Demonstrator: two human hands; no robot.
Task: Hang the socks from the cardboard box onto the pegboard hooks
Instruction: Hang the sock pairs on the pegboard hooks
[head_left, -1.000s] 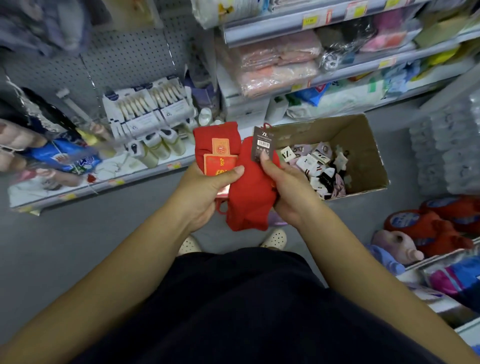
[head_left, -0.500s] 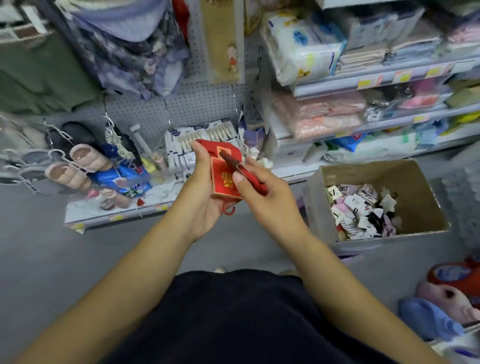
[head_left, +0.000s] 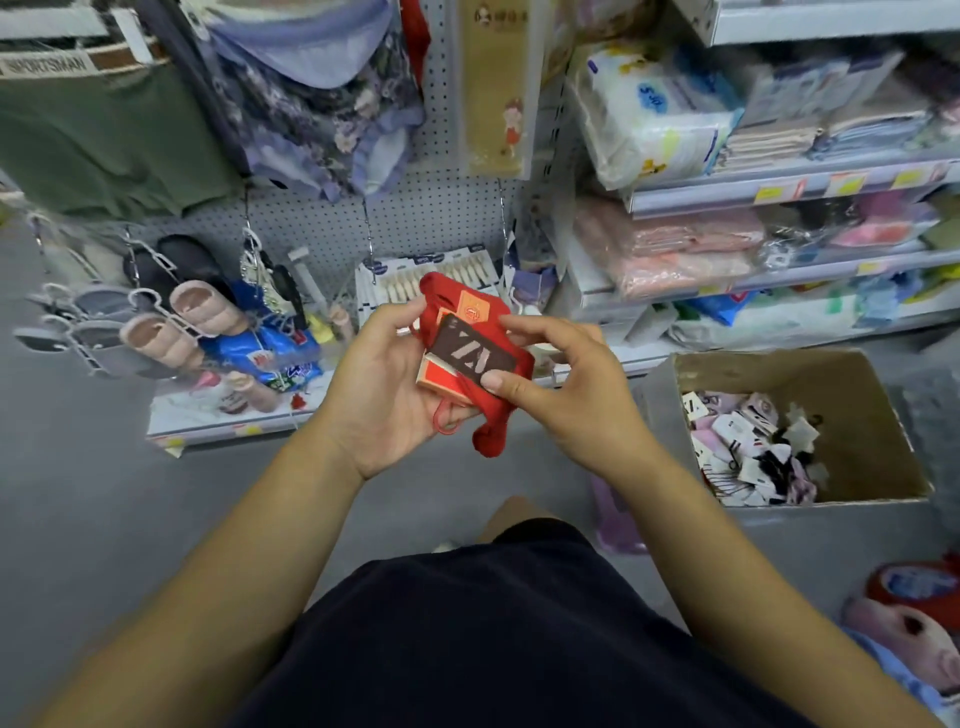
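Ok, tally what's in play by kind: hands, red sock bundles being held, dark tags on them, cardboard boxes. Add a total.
Hands: 2 (left hand, right hand)
Red sock bundle: 1
Dark tag: 1
Cardboard box: 1
Total: 5

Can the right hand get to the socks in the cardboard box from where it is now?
Probably yes: the cardboard box beside the right hand is open-topped, its socks uncovered, nothing between. But that hand is busy, pinching the dark tag on the red socks the left hand holds.
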